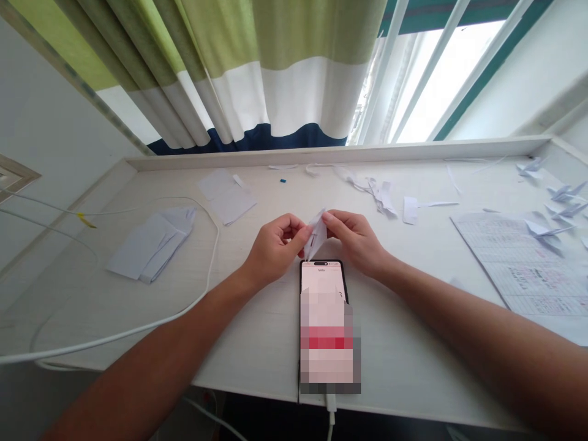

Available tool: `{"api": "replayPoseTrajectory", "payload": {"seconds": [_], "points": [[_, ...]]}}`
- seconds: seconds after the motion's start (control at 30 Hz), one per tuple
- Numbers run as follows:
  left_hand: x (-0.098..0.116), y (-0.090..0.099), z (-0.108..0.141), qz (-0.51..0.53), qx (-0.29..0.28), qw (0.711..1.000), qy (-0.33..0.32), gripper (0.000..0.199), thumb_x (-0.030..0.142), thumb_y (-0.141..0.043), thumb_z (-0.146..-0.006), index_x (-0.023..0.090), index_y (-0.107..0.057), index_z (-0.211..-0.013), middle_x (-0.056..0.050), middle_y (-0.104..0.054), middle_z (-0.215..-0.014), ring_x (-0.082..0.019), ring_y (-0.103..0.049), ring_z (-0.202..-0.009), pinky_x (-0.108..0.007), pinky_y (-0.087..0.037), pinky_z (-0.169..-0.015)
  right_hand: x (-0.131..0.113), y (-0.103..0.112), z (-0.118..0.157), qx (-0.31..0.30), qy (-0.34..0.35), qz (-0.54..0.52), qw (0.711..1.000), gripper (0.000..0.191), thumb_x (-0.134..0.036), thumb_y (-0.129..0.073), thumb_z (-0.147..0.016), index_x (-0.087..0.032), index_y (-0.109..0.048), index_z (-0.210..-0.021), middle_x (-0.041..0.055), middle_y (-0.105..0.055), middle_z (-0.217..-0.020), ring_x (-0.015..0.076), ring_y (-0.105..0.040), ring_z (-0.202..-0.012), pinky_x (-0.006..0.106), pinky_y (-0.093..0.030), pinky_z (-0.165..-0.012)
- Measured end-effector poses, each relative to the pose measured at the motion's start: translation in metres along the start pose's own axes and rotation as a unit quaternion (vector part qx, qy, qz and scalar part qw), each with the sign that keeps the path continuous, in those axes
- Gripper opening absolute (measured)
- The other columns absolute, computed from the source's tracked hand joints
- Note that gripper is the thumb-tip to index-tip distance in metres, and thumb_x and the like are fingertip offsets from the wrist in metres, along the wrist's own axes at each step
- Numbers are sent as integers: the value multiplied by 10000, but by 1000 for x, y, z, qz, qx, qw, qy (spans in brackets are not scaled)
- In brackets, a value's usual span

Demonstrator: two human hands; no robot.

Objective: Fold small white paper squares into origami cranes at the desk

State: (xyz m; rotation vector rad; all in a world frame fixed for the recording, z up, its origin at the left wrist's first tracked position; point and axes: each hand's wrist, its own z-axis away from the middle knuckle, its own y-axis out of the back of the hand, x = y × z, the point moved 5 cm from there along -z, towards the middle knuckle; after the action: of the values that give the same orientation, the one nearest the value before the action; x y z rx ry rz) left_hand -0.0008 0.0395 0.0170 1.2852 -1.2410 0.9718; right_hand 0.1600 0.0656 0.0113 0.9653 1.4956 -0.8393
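Observation:
Between my two hands is a small folded piece of white paper [316, 237], held up just past the top end of a phone. My left hand [278, 248] pinches its left side between thumb and curled fingers. On the other side, my right hand [353, 239] grips the paper's upper right edge with thumb and forefinger. Below the hands lies the phone [324, 306], screen lit and partly blurred, with a white cable [331, 404] plugged into its near end. Some of the left fingertips are hidden behind the paper.
Folded white sheets [154, 242] lie at the left, and flat paper squares [228, 196] further back. Paper scraps [381, 195] are scattered behind my right hand. Several folded paper shapes [546, 229] and a printed sheet [528, 263] sit at right. A white cord [212, 263] loops across the left.

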Motion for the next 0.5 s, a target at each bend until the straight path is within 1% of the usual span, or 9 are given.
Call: {"api": "replayPoseTrajectory", "payload": {"seconds": [0.1,0.17,0.27,0.33,0.4,0.43,0.5], "points": [[0,-3,1,3,-19,1000,13,380,514,-807,-880,185,-640,-791,12,-661,-626,-94,-584,-491,-199,-437,-453,-2,5,-2,30,11,33,999,478,-610,-659,-979,-176,-712,-786,23,-666,-733,152,-572,-697,291,-470,-680],[0,-3,2,5,-24,1000,15,385,521,-799,-885,184,-638,-792,8,-661,-636,-98,-590,-505,-201,-445,-463,-4,5,-2,30,12,37,999,461,-602,-671,-972,-178,-712,-795,18,-660,-736,147,-553,-690,285,-454,-656],[-2,-3,2,-4,-37,999,18,357,496,-789,-898,186,-635,-809,8,-658,-661,-107,-613,-551,-201,-467,-491,-6,5,-2,23,4,13,1000,425,-576,-719,-945,-180,-698,-790,11,-668,-747,139,-559,-684,280,-458,-649],[-3,-3,3,-7,-48,999,19,309,468,-790,-901,192,-654,-876,-1,-677,-731,-124,-645,-629,-202,-486,-513,-9,5,-2,25,-1,-8,1000,405,-551,-752,-926,-182,-686,-773,3,-666,-732,131,-568,-672,277,-472,-649],[-1,-3,5,-13,-65,998,20,298,443,-823,-872,200,-707,-999,-8,-687,-806,-136,-654,-697,-211,-513,-542,-14,5,-2,31,-3,-21,999,394,-539,-764,-919,-182,-687,-771,-2,-667,-717,127,-580,-659,277,-490,-649],[1,-4,6,-13,-73,997,24,295,446,-816,-877,198,-725,-1009,-14,-695,-819,-139,-654,-705,-221,-527,-560,-18,5,-1,34,-4,-24,999,391,-538,-764,-919,-182,-691,-776,1,-674,-718,128,-591,-659,280,-500,-648],[10,-6,7,2,-87,996,31,291,468,-801,-887,184,-742,-913,-26,-712,-788,-140,-650,-680,-237,-542,-577,-27,4,2,44,0,-29,999,389,-539,-765,-918,-179,-697,-787,11,-692,-729,134,-615,-666,285,-518,-643]]}}
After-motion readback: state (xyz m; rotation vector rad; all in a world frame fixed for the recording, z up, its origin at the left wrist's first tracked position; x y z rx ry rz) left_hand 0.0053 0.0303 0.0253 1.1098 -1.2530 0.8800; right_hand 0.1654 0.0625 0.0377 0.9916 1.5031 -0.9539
